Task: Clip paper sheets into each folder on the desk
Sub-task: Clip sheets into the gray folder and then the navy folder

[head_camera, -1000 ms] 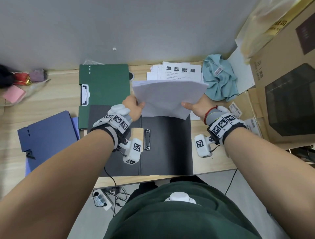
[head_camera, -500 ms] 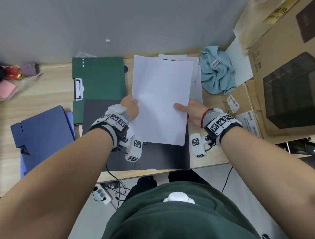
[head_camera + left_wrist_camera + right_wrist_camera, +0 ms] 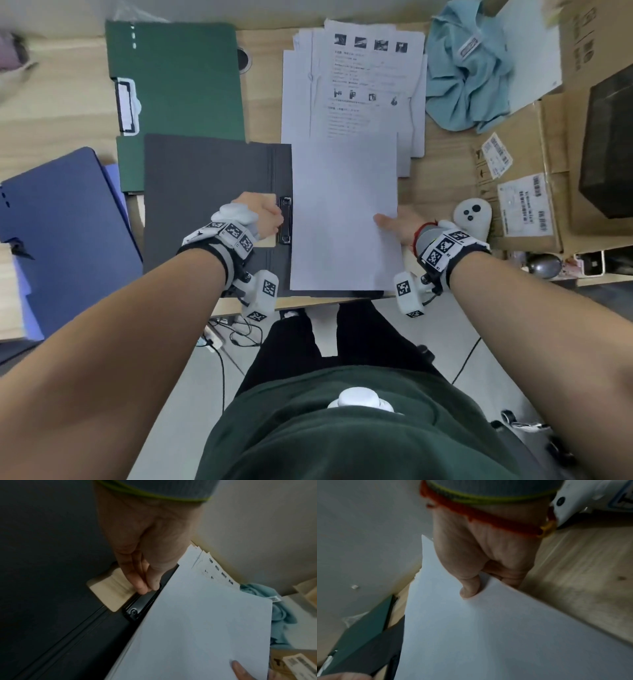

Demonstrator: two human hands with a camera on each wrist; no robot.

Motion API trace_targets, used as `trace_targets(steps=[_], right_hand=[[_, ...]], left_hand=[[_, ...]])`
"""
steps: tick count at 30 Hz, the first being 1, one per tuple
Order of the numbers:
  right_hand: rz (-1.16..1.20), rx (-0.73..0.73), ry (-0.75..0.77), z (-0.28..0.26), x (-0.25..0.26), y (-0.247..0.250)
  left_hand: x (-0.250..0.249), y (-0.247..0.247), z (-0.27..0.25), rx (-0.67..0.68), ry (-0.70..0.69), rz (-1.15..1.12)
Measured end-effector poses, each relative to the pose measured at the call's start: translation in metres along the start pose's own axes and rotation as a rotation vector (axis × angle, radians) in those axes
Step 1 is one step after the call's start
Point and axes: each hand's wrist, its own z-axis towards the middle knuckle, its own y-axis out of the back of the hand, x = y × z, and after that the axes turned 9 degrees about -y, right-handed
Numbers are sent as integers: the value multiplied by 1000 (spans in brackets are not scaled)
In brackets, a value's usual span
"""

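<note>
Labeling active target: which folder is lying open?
The black folder nearest the person: opened flat, clip exposed. The green folder and blue folder are shut.

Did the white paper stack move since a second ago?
Yes. The white paper stack came down from above the printed sheets toward the person and now lies on the open black folder, beside its clip.

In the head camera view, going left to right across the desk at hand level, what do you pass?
Blue folder → black folder → left hand → black clip → blank paper stack → right hand → white controller → cardboard box.
</note>
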Motion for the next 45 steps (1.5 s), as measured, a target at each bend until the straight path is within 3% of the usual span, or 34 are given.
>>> trace_targets(steps=[5, 15, 21, 29, 34, 39, 45], right_hand=[[-14, -35, -16, 7, -11, -5], [-22, -70, 2, 10, -6, -6], [15, -59, -14, 11, -4, -10], [109, -12, 8, 7, 0, -10], [172, 98, -10, 2, 9, -15], [-6, -2, -30, 2, 16, -18], [-14, -7, -74, 3, 21, -17]], left_hand=[[7, -19, 3, -68, 38, 292], [-24, -25, 16, -110, 113, 435], [-36, -25, 17, -125, 143, 397], [4, -3, 23, 9, 2, 182], [16, -2, 29, 30, -36, 50], [15, -1, 28, 23, -43, -25], [22, -2, 32, 19, -2, -123]])
